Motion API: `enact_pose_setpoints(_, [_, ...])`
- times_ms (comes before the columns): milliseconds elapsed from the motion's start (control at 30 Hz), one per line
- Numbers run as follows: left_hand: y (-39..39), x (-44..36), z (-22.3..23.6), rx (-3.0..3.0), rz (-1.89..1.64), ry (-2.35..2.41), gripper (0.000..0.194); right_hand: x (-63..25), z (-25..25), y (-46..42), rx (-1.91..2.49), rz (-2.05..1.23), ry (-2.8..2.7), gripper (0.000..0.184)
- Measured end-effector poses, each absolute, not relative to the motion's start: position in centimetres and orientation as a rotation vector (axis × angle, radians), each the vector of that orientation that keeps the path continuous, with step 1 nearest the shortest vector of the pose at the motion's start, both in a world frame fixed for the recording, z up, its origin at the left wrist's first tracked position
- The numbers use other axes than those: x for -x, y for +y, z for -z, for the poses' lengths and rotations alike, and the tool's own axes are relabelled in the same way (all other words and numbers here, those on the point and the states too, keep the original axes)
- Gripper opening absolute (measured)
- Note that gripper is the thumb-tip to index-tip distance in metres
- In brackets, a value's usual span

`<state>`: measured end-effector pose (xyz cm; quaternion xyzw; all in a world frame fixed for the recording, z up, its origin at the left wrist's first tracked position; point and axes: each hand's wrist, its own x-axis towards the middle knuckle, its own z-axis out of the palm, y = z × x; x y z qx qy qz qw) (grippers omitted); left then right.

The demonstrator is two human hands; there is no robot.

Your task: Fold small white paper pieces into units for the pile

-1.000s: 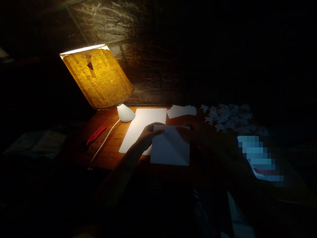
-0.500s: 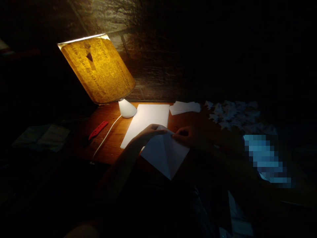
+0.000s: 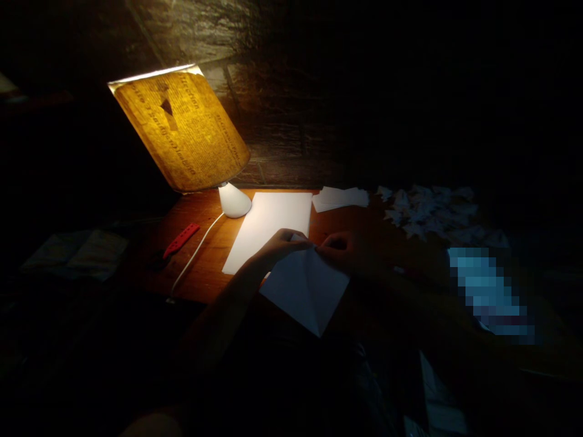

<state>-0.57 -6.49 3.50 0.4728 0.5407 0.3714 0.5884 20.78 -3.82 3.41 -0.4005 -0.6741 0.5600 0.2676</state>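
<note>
A white folded paper square (image 3: 306, 290) is turned like a diamond over the near edge of the wooden table (image 3: 204, 267). My left hand (image 3: 282, 244) pinches its top corner from the left. My right hand (image 3: 347, 250), dim in shadow, pinches the same corner from the right. A crease runs down the paper from that corner to its lowest tip. Both hands' fingers are closed on the paper.
A tilted yellow lamp shade (image 3: 182, 130) on a white base (image 3: 234, 201) lights the table. A flat white sheet (image 3: 268, 224), a small paper stack (image 3: 341, 198), a heap of folded white pieces (image 3: 430, 209), a red tool (image 3: 180, 239) and a white cord (image 3: 195, 252) lie about.
The paper has been turned from lying square to standing on a corner. My two hands have come together at its top corner. The view shifted slightly.
</note>
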Motion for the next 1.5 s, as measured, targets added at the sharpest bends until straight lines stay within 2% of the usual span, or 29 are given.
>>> enact_pose_setpoints(300, [-6.3, 0.2, -3.1, -1.110, -1.042, 1.319, 0.036, -21.0, -4.2, -3.3, 1.098, -1.376, -1.859, 0.020])
enact_pose_setpoints(667, [-7.1, -0.9, -3.9, -1.198, -0.990, 1.271, 0.041, -20.5, -3.8, -3.7, 1.109, -1.221, -1.981, 0.021])
enact_pose_setpoints(900, [-6.7, -0.1, -3.6, -1.182, -1.148, 1.266, 0.038, -20.9, -4.0, -3.2, 1.104, -1.381, -1.786, 0.031])
enact_pose_setpoints(1067, [-6.7, 0.7, -4.1, -1.124, -1.320, 1.219, 0.034, -21.8, -4.2, -2.4, 1.172, -1.373, -1.670, 0.034])
enact_pose_setpoints(1500, [-6.4, 1.5, -4.0, -1.007, -1.400, 1.216, 0.036, -22.6, -4.9, -1.9, 1.195, -1.339, -1.566, 0.056])
